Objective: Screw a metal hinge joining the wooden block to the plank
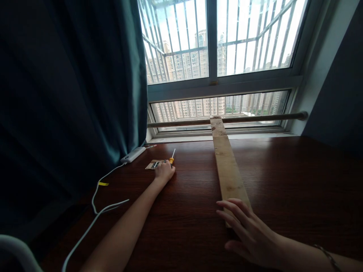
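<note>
My left hand is closed round a screwdriver with a yellow-and-black handle, its thin shaft pointing away from me. Just beyond that hand lies a small flat piece of card with dark and light marks on it; what exactly it is I cannot make out. A long wooden board stretches from near me towards the window, its far end at the rail. Over the board's near end is my right hand, fingers extended and spread, palm down.
Both hands are above a dark red-brown wooden tabletop. At the left, a white power strip with a white cable lies beside a blue curtain. A horizontal rail crosses before the barred window.
</note>
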